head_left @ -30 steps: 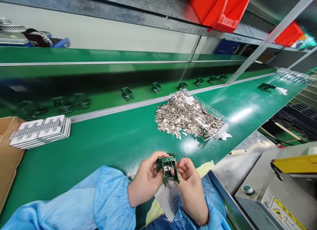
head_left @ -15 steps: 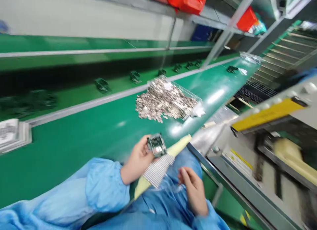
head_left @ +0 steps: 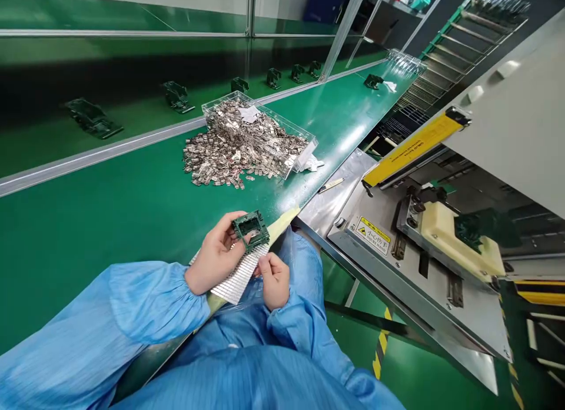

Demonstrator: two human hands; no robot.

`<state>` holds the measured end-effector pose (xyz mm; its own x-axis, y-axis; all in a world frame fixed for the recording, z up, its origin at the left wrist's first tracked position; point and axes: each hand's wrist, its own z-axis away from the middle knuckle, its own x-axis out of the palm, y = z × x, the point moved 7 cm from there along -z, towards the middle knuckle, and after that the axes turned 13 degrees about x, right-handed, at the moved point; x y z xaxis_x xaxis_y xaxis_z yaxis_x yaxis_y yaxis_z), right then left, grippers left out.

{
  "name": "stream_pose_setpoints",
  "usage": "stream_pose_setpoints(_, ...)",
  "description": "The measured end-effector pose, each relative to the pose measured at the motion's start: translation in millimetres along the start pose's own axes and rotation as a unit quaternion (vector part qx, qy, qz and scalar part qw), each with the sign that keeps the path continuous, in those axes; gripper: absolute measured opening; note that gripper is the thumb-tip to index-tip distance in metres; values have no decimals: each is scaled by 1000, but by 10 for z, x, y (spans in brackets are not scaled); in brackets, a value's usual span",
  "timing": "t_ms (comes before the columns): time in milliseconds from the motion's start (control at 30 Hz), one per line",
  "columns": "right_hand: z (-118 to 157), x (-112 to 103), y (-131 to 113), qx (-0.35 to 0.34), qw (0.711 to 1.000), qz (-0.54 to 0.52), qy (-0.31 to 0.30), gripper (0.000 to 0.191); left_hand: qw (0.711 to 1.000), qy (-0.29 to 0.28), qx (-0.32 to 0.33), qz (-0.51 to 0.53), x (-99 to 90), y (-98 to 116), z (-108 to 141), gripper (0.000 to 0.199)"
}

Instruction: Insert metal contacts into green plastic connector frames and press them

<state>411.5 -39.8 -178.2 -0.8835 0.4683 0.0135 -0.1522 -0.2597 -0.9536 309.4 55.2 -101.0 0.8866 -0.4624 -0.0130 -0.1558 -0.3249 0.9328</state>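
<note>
My left hand (head_left: 216, 257) is closed around a small dark green plastic frame (head_left: 251, 229) with a square opening, thumb at its lower edge. Under that hand a white ribbed sheet (head_left: 241, 280) lies over a pale yellow strip (head_left: 283, 220) along the table edge. Beside the sheet's right edge, my right hand (head_left: 274, 279) has its thumb and fingers pinched together; whatever they hold is hidden. Beyond both hands, a heap of small metal pieces (head_left: 220, 160) spills from a clear plastic tray (head_left: 304, 154) onto the green table (head_left: 132, 204).
Several dark green frames (head_left: 176, 96) stand along the ledge behind the table. To the right is a machine with a yellow bar (head_left: 412, 145), a cream fixture (head_left: 441, 225) and a warning label (head_left: 373, 235). A knife-like tool (head_left: 331, 185) lies on its metal plate.
My right hand has moved in closer to my left hand and the sheet. My left hand still holds the green frame. The view has shifted, showing more of the machine.
</note>
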Motion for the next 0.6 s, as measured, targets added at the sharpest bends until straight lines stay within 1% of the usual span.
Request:
stream_pose_setpoints(133, 22, 14, 97, -26, 998, 38, 36, 50, 1000, 1, 2, -10, 8, -9, -2, 38)
stream_pose_setpoints(233, 42, 30, 176, -30, 997, 64, 37, 53, 1000, 5, -1, -18, 8, -3, 2, 38)
stream_pose_setpoints(300, 31, 34, 242, -23, 996, 83, 15, 55, 1000, 6, -2, -22, 7, 12, 1, 36)
stream_pose_setpoints(400, -15, 34, 364, -2, 991, 119, -58, 56, 999, 3, -4, -34, 6, 30, -8, 35)
stream_pose_setpoints(467, -35, 5, 422, 16, 983, 152, -101, 51, 999, 0, -7, -39, 5, 32, -16, 35)
stream_pose_setpoints(533, -27, -64, 397, 28, 975, 187, -114, 43, 999, 1, -9, -35, 0, 29, -25, 37)
stream_pose_setpoints(600, 19, -156, 246, 29, 971, 216, -100, 35, 1000, 11, -5, -29, -19, 28, -27, 37)
